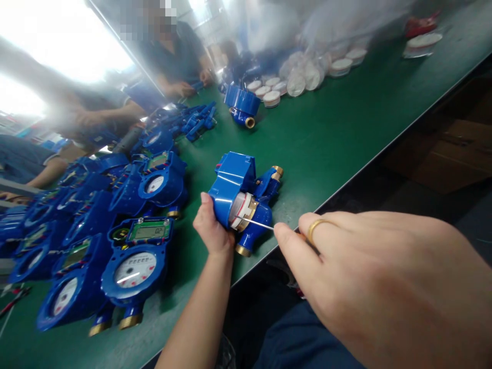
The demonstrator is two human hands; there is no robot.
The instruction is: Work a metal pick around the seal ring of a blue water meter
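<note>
The left hand point(211, 228) clamps the blue meter point(234, 184) from the side, near the front edge of the surface point(326, 138). The right hand point(384, 277) pinches a thin wire point(255, 223), its tip at the meter. The meter appears heavy and rigid, so grip its body. The wire probably bends easily.

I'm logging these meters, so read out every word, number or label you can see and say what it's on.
"02": on the green LCD screen of the nearest flat-lying meter; other digits too faint.
Its white dial: print too small to read.
Held meter, in the left hand, right hand holding a thin pin to it: no text shows.
Screens and dials of the other meters: blurred.
</note>
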